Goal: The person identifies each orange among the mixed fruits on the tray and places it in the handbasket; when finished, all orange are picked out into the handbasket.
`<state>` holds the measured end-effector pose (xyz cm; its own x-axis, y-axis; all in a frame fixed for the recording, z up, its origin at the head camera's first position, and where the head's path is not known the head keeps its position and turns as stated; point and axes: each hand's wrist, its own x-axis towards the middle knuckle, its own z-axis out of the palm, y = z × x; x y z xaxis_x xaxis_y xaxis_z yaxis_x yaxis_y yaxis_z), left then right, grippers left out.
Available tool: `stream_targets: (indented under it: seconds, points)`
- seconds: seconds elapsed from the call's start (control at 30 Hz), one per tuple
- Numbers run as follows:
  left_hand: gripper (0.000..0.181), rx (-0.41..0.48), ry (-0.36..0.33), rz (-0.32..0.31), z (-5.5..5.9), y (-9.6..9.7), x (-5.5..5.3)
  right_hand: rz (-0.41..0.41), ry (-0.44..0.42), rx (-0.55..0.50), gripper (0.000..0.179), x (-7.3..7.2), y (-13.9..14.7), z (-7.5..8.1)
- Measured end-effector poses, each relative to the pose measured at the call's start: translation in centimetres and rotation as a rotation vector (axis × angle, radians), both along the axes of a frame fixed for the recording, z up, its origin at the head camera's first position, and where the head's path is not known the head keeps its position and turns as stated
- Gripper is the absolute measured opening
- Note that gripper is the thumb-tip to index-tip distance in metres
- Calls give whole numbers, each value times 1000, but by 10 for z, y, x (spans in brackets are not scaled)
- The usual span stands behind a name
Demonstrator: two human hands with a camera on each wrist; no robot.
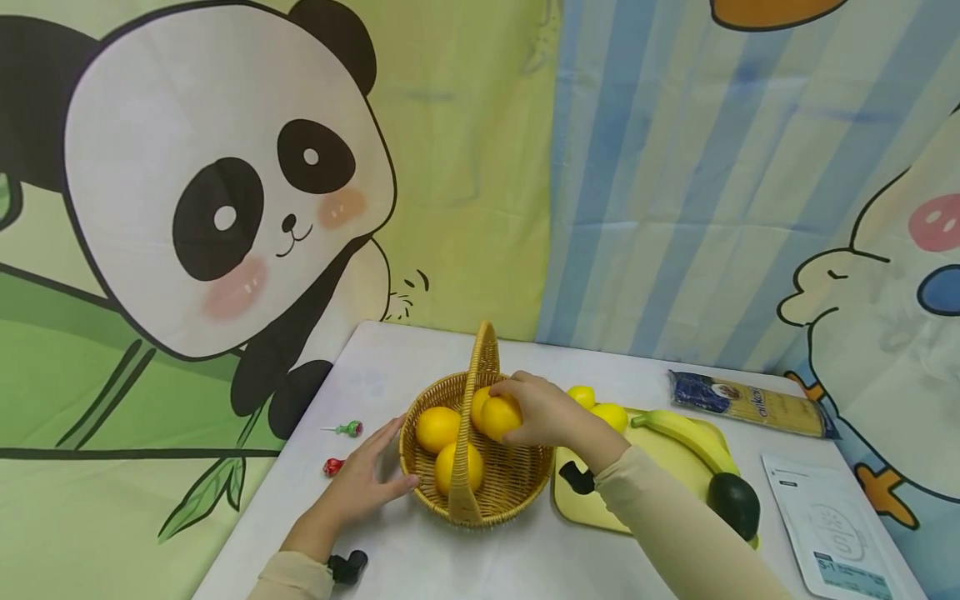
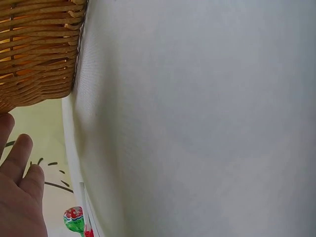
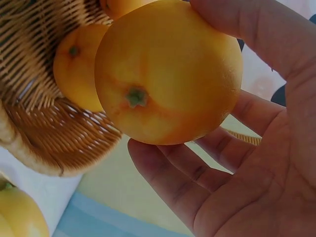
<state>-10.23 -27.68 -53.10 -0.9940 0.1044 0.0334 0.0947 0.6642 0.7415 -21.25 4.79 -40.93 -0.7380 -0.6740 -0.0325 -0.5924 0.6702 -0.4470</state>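
A wicker basket (image 1: 517, 507) with a tall arched handle stands on the white table. My right hand (image 1: 546, 412) holds an orange (image 3: 168, 74) over the basket's right side, thumb on one side and fingers on the other. Inside lie two oranges (image 1: 437, 429) left of and partly behind the handle, and another orange (image 1: 477, 405) is partly hidden behind the held one. Against the basket's left side, my left hand (image 1: 358, 487) rests with its thumb at the rim. The left wrist view catches its fingers (image 2: 19, 155) extended by the woven wall.
Right of the basket, a yellow cutting board (image 1: 600, 510) carries a banana (image 1: 690, 437) and a dark green avocado-like item (image 1: 733, 506). Lemons (image 1: 611, 416) lie near its far edge. Farther right are a pasta packet (image 1: 757, 404) and a white pouch (image 1: 825, 521). Lollipops (image 1: 350, 428) lie left.
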Motion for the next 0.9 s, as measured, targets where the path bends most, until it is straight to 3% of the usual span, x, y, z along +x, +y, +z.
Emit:
stream_targets:
  seconds: [0.9]
  points:
    - [102, -1, -17, 2, -1, -1, 0, 90, 13, 166, 66, 5, -15, -16]
